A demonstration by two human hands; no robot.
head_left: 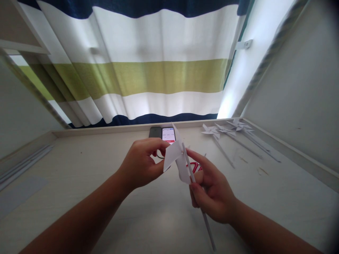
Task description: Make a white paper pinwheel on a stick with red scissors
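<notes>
A white paper pinwheel [173, 152] on a thin white paper stick [209, 227] is held up in front of me, seen nearly edge-on. My right hand [212, 188] grips the stick just under the pinwheel's head, its index finger extended to the joint between head and stick. At the left, my left hand [144, 164] closes thumb and index finger at the edge of a blade. That blade partly hides these fingertips. Red-handled scissors [195, 166] lie on the table behind my right hand, partly covered by it.
Several finished pinwheels [211, 130] lie at the back right, near small thin scraps [263, 171]. Two phones, one dark [155, 132] and one with a lit timer screen [168, 132], rest at the back edge. White paper sticks [26, 164] and a paper sheet [22, 194] are at left.
</notes>
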